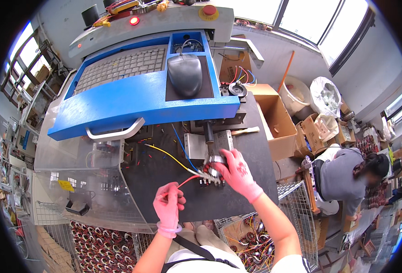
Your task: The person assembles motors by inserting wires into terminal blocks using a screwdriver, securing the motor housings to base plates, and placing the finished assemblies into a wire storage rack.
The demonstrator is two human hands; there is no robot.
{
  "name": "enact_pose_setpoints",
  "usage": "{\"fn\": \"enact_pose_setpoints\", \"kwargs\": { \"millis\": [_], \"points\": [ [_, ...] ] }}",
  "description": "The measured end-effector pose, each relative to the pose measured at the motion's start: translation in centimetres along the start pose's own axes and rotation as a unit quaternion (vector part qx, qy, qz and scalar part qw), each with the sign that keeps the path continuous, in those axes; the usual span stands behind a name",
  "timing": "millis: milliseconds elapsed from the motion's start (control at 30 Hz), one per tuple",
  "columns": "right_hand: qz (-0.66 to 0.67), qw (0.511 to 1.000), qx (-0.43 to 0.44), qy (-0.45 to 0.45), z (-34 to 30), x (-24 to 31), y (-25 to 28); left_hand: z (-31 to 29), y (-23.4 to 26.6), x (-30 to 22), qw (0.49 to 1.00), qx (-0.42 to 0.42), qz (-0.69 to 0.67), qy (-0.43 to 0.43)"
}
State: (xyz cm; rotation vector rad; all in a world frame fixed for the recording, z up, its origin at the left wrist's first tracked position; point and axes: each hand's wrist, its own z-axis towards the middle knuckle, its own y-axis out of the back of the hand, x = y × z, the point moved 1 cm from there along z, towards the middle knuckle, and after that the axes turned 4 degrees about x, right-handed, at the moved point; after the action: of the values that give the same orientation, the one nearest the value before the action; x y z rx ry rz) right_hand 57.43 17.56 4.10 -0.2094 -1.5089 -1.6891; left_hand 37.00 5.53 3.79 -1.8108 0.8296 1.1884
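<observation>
My right hand [240,174] in a thin pinkish glove grips a motor stator [215,166], a ring with copper windings, above the dark worktable. A red wire [188,180] runs from the stator to my left hand [168,203], whose fingers are pinched on its free end. From the same stator a yellow wire [168,154] and a blue wire [181,143] stretch away to the upper left, both loose. White sleeving covers the wires close to the ring. Just beyond my right hand are a metal bracket [194,146] and a dark vertical cylinder [208,132].
A blue keyboard tray [146,98] with a black mouse [184,75] overhangs the table [187,209]. Coloured sleeve bits lie scattered at left. Wire baskets [296,200] of stators stand below. Right of the table are a cardboard box [278,123] and a bent-over person [342,173].
</observation>
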Motion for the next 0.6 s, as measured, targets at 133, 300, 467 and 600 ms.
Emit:
{"fn": "enact_pose_setpoints", "kwargs": {
  "millis": [133, 300, 467, 600],
  "points": [
    [-0.007, 0.999, 0.005, 0.049, 5.2, -2.7, -2.1, 0.9, 0.1, 2.9, 0.995, 0.092, 0.007, -0.029],
    [-0.019, 0.997, 0.030, 0.073, 9.1, -5.2, -3.2, 2.6, -1.3, 4.9, 0.992, 0.113, 0.035, -0.035],
    [0.012, 0.998, 0.028, 0.053, 9.6, -6.4, -3.6, 3.1, -1.9, 5.3, 0.991, 0.115, 0.048, -0.043],
    [0.004, 0.993, -0.103, 0.052, 8.2, -4.8, -2.3, 3.4, -1.7, 5.2, 0.989, 0.115, 0.069, -0.056]
  ]
}}
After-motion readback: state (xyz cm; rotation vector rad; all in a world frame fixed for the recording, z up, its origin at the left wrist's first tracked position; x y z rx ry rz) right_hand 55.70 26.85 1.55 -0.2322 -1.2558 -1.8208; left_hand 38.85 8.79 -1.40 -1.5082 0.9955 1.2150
